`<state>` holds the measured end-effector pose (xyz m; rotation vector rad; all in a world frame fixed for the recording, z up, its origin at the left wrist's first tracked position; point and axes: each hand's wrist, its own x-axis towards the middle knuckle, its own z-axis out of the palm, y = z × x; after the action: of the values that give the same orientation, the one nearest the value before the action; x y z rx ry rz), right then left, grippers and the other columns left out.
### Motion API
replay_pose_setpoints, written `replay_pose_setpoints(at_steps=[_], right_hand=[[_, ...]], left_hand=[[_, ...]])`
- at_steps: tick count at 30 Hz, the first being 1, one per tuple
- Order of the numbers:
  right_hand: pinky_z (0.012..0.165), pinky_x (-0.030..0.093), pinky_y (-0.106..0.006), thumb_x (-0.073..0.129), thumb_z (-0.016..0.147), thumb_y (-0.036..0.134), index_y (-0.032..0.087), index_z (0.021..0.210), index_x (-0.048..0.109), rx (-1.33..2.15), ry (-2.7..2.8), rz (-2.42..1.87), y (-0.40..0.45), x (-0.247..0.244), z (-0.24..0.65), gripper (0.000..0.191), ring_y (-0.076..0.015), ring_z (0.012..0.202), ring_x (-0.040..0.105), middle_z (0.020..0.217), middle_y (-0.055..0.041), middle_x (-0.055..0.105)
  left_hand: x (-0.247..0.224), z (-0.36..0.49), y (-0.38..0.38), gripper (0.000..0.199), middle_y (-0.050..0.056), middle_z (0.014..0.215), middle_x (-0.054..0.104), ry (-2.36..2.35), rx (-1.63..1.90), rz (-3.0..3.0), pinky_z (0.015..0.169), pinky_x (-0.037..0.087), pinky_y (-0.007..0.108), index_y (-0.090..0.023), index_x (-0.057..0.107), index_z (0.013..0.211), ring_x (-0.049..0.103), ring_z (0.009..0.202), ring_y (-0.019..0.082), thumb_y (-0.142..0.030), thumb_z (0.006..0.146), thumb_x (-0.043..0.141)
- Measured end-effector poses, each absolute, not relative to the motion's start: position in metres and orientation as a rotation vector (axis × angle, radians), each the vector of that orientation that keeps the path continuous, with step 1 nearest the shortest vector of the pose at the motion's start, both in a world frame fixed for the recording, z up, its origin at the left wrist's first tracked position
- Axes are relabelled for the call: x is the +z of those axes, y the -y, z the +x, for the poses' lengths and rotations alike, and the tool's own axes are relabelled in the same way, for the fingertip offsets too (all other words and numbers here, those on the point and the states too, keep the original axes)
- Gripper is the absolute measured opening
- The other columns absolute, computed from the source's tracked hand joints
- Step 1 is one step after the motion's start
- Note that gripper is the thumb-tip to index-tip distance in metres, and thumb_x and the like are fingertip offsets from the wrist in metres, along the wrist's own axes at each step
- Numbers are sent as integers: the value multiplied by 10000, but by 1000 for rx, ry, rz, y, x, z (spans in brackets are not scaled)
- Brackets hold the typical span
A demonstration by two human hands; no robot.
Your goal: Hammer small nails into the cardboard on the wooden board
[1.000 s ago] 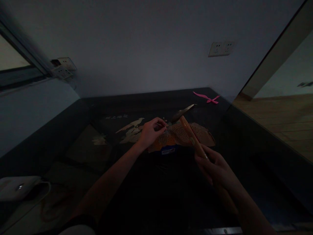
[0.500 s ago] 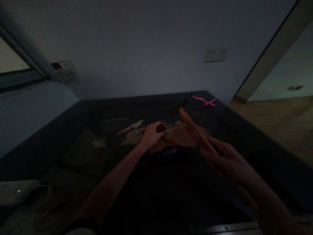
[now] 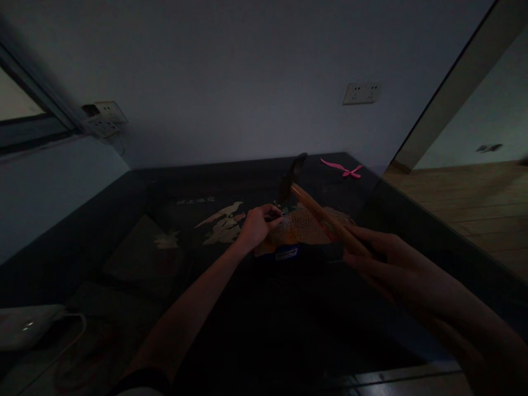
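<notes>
My right hand [image 3: 381, 256] is wrapped round the wooden handle of a hammer [image 3: 319, 212]. The hammer's dark head [image 3: 291, 179] is raised a little beyond and to the right of my left hand's fingertips. My left hand [image 3: 258, 223] pinches thumb and forefinger together at the left part of a tan, dark-speckled flat packet [image 3: 307, 228]. What sits in the pinch is too small and dim to make out. Along the packet's near edge shows a blue label [image 3: 286, 253], with an orange patch above it.
The dark tabletop [image 3: 247, 319] carries a printed bird-and-flower picture [image 3: 223, 223]. A pink ribbon [image 3: 344, 169] lies at the far right corner. At the left stands a white device with a cord [image 3: 31, 327]. Wall sockets [image 3: 362, 93] are above the table's back edge.
The hammer's head has shifted left, closer above the left fingertips, and tilted differently. My right hand has moved slightly to the right. My left hand keeps its pinch on the packet.
</notes>
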<state>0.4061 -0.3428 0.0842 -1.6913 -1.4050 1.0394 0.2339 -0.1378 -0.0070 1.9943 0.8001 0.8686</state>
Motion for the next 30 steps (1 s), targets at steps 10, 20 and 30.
replay_pose_setpoints(at_steps=[10,20,30], right_hand=[[429,445,-215,604,785,406,174,1235,585,936,1471,-1752,345,80,408,507,-142,555,566,769,-21,653],[359,384,-204,571,797,394,172,1224,574,1029,1468,-1753,342,72,406,482,-113,452,488,635,23,559],[570,508,-251,584,818,382,171,1264,575,916,1536,-1767,342,72,405,493,-186,720,622,849,-37,669]], left_hand=[[-3,231,141,62,25,826,686,-865,830,2105,726,478,264,-165,637,807,634,762,151,-194,753,636],[1,230,142,90,21,818,689,-927,811,2166,697,470,271,-175,647,832,629,741,159,-218,753,637],[5,232,145,117,19,831,697,-958,777,2128,691,477,256,-172,650,865,639,761,159,-200,752,639]])
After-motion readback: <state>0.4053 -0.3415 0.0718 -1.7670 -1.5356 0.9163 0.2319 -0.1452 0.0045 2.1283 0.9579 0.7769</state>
